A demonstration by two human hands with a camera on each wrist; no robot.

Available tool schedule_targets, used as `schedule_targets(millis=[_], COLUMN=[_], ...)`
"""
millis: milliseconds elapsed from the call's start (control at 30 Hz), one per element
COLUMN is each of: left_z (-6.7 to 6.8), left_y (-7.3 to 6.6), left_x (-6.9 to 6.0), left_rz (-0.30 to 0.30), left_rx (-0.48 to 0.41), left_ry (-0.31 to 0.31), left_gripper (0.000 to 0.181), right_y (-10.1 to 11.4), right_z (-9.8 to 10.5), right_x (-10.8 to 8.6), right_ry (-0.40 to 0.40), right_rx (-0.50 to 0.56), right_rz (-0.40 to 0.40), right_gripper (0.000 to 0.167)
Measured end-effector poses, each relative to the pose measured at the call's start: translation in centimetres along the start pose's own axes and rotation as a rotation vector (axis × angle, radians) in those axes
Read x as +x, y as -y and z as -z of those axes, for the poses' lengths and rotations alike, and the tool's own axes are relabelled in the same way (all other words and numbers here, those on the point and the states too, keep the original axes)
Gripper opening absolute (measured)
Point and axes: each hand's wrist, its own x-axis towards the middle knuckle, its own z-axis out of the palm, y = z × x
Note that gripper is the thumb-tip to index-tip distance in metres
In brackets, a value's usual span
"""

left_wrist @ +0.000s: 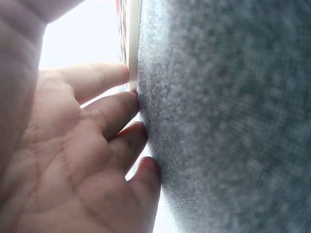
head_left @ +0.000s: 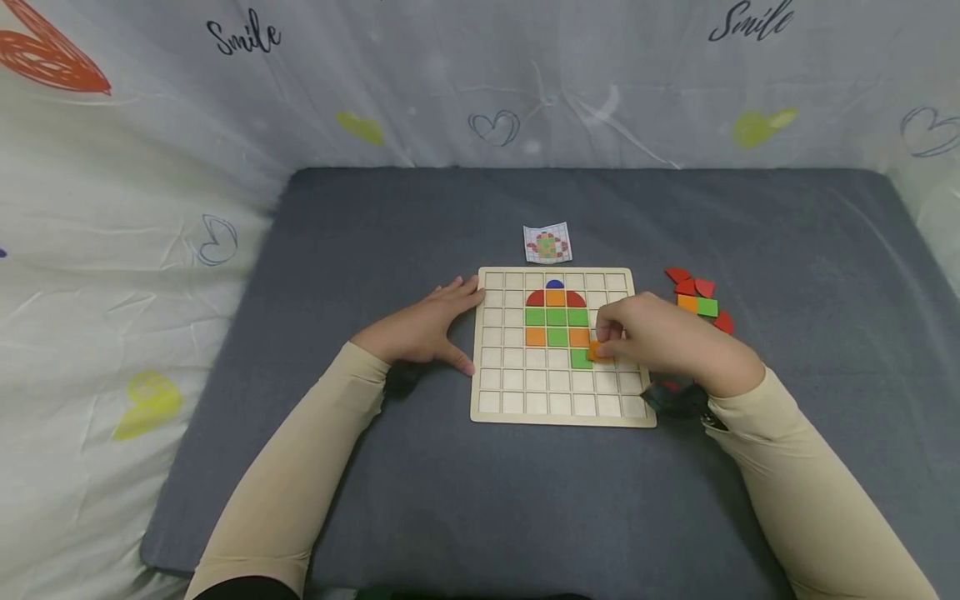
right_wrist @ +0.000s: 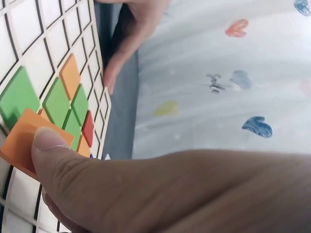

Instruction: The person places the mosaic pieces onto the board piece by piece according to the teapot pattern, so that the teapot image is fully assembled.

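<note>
A pale wooden grid board (head_left: 510, 404) lies on the grey table, with green, orange, red and blue tiles in several of its cells. My right hand (head_left: 656, 337) is over the board's right side and pinches an orange square tile (right_wrist: 22, 141) between thumb and fingers. That tile is tilted beside the lowest green tile (head_left: 581, 358). At the board's left edge my left hand (head_left: 423, 325) rests with fingers spread. In the left wrist view, its fingertips (left_wrist: 129, 99) touch the board's side and the cloth.
Above the board lies a small pattern card (head_left: 547, 244). Loose tiles, red (head_left: 678, 273), orange (head_left: 687, 303) and green (head_left: 707, 307), lie right of the board near my right hand. A printed white curtain (head_left: 420, 83) hangs behind the grey table (head_left: 420, 500).
</note>
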Motion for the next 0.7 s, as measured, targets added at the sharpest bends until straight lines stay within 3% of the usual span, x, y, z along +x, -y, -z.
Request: schedule_targets(millis=[267,500,700], left_z=[0.0,-0.2,0.0], left_y=[0.2,0.2,-0.1], left_x=[-0.1,0.0,-0.1], left_rz=[-0.002,0.024,0.009], left_rx=[-0.009,-0.024,-0.023], left_ry=[0.0,-0.004,-0.003], left_gripper=[0.125,0.125,0.124], right_y=[1.4,2.4,2.6], right_z=[-0.7,-1.1,-1.5], right_x=[1.6,2.8,3.3], right_ry=[0.001,0.018,0.035], right_rx=[-0.031,-0.033,-0.042], right_rz=[0.082,0.108,0.124], right_gripper=[0.016,0.019,0.016])
